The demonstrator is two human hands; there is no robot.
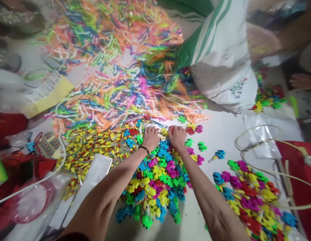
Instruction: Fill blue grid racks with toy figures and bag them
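My left hand [150,138], with a dark beaded bracelet at the wrist, lies palm down at the far edge of a pile of small plastic animal-shaped toys [157,172]. Its fingers point forward, slightly apart, near a green toy [139,139]. My right hand [177,136] is beside it, palm down, fingers bent a little and resting on the far edge of the same pile. A small yellow piece [163,132] lies between the two hands. Something red shows by the right thumb. What lies beneath both palms is hidden.
Yellow-and-red small parts [95,150] spread to the left, with a white plastic strip [97,170] across them. Soft coloured strips [110,90] cover the far side. A white-green sack [220,67] stands behind. More toys [253,197] and a looped cord [242,152] lie right.
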